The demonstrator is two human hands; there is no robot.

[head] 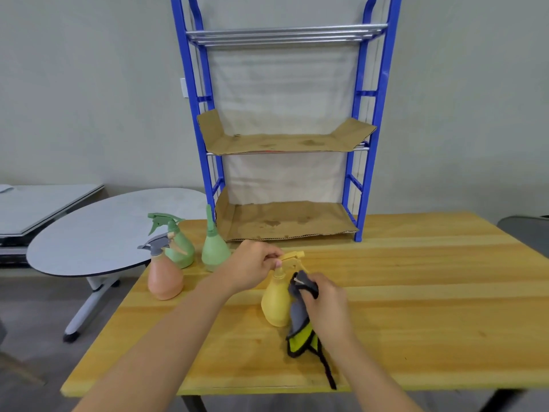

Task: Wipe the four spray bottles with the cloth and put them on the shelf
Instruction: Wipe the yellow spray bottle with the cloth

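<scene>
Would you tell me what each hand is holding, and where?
Left hand pinches the yellow plastic spray bottle by its trigger head; right hand grips the grey-and-lime cloth's upper end.

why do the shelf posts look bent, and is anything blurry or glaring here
Head view: wide-angle distortion bows the blue shelf posts and the table edges; lighting is soft and even, shadows faint, no strong glare; the yellow bottle, cloth and both hands look slightly soft, edges softer.

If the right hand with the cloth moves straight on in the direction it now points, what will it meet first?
The right hand points left, with the cloth already against the yellow spray bottle. It would likely push that bottle first; depth is hard to judge.
</scene>
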